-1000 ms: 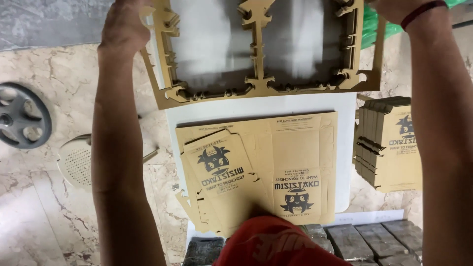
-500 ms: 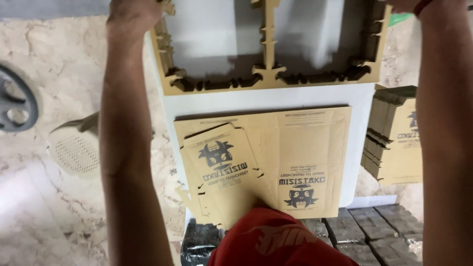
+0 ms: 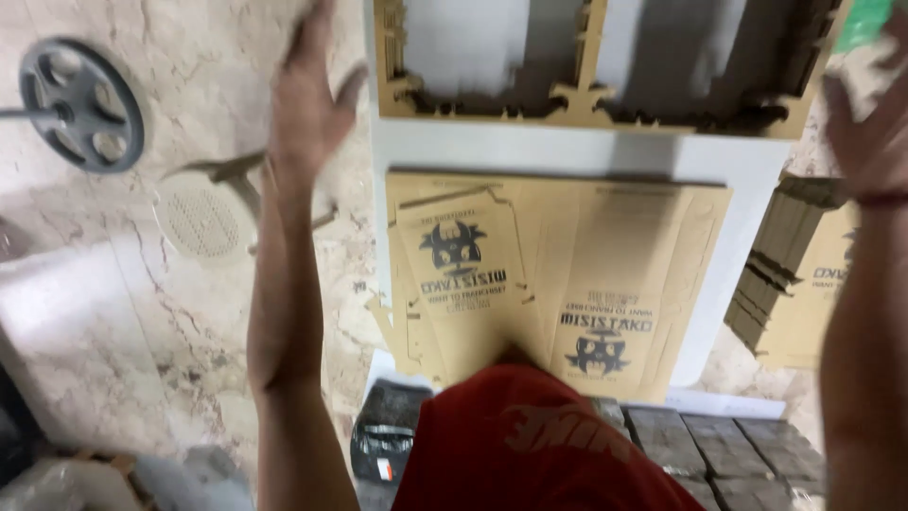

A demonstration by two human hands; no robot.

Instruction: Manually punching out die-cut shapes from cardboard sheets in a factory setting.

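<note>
Hands are now hanging free above the white board [image 3: 567,156]: half a second back, both were gripping the cut-out cardboard frame [image 3: 586,99] by its outer edges; now that frame is lying at the far end of the board, and neither hand is touching it. Left hand [image 3: 307,99] is hovering just off the board's left edge, over the marble floor [image 3: 142,312], fingers spread wide and holding nothing. Right hand [image 3: 870,132] is hovering off the board's right edge, fingers loosely apart, also holding nothing, though it is blurred and partly cut off. So the frame is reading as released and set aside. Nearer the person, a stack of printed brown box sheets [image 3: 558,274] is lying flat on the board. Another pile of sheets [image 3: 804,284] is sitting just right of the board, while a grey wheel [image 3: 80,104] and a round floor drain [image 3: 199,222] are lying well off to its left.
</note>
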